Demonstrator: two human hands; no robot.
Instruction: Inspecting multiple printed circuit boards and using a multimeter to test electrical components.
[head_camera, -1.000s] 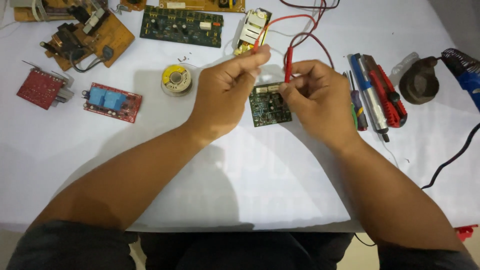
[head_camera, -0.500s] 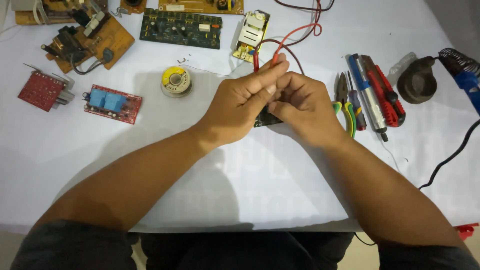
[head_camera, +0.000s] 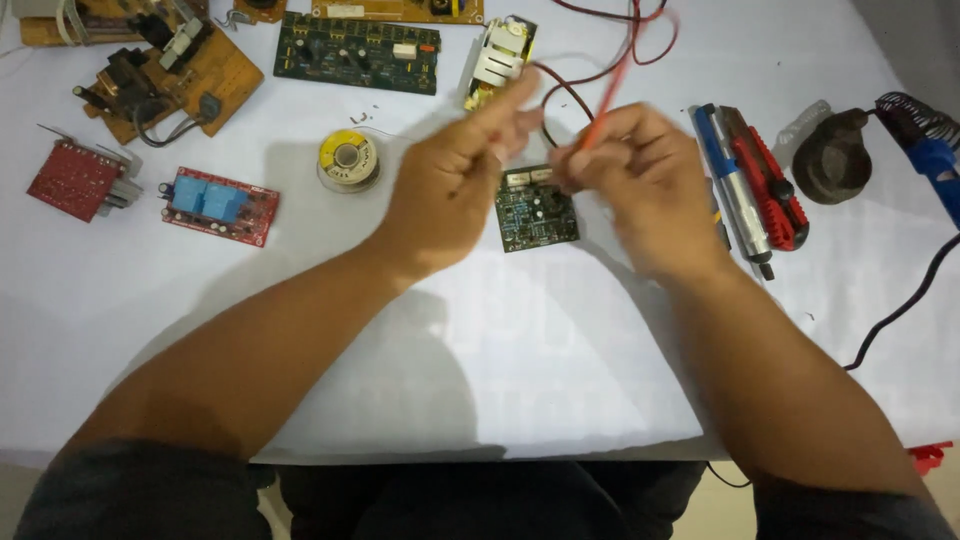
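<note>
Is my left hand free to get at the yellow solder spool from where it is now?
Probably yes. The left hand hovers just right of the solder spool, with only bare white tabletop between them. Its fingers look blurred, though, and whether they pinch something is unclear.

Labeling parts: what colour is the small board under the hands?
Dark green, seen in the head view: small circuit board.
</note>
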